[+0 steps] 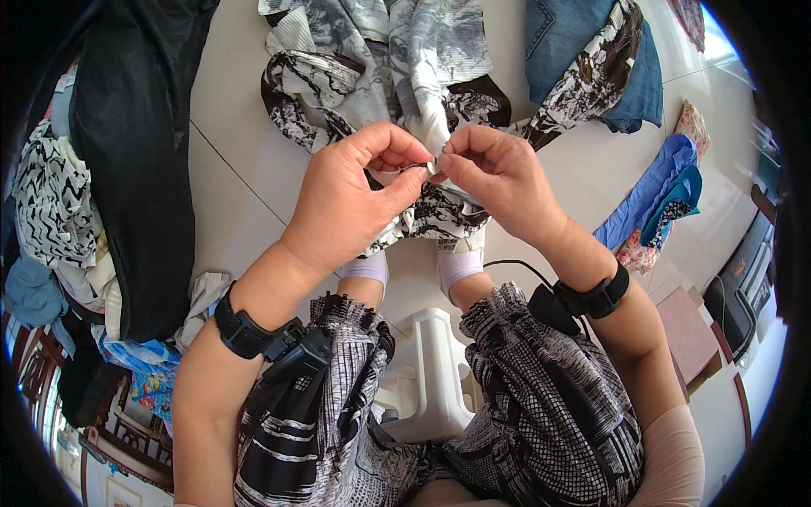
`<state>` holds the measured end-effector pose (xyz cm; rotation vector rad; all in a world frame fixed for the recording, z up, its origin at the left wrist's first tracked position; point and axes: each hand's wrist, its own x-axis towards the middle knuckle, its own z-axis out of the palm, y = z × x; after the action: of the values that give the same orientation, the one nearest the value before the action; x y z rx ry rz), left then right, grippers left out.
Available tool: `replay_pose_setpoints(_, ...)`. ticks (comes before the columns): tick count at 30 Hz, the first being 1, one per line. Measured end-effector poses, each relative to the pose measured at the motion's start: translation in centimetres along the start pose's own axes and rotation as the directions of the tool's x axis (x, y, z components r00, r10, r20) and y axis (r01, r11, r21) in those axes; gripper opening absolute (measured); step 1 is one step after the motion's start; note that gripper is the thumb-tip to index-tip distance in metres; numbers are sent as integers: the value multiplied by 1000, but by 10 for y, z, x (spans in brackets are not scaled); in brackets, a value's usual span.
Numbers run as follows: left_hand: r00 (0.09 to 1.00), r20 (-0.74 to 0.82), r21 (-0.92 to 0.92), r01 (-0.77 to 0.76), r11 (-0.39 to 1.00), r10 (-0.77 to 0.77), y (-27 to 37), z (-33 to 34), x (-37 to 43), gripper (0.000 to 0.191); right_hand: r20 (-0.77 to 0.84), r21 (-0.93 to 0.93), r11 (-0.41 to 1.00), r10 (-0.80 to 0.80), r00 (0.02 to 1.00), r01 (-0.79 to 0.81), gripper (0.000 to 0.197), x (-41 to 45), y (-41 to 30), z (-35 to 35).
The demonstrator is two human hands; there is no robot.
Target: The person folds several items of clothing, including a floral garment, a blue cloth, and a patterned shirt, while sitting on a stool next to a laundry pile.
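Note:
A grey, black and white patterned garment (437, 70) lies spread on the floor before me, its near end gathered up under my hands. My left hand (364, 184) pinches a dark edge of cloth between thumb and forefinger, beside a small white button (432, 167). Thumb and fingers of my right hand (497, 174) meet at the other side of the button, so the fingertips of both hands nearly touch. Exactly how the button sits in the cloth is hidden by the fingers.
Black fabric (136, 171) hangs at the left over piled clothes (54, 196). Blue jeans (564, 57) lie at the upper right, and a blue cloth (646, 190) lies farther right. A white plastic stool (437, 374) stands between my legs.

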<state>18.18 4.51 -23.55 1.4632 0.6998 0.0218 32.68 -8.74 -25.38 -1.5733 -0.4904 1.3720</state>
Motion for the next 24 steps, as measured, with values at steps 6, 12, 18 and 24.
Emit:
replay_pose_setpoints(6,999,51,11,-10,1000,10,-1,-1,0,9,8,-27,999,35,999,-35,16,-1,2,-1)
replay_pose_setpoints(12,993,-2,113,-119,986,120,-6,0,4,7,55,-160,978,143,988,-133,11,-2,-7,-4)
replay_pose_setpoints(18,997,-60,111,-30,993,37,-1,2,0,7,54,-210,975,89,995,-76,12,-4,-10,-1)
replay_pose_setpoints(24,994,-72,-38,81,996,-83,-3,7,0,7,38,-428,869,-257,966,248,18,-3,-11,5)
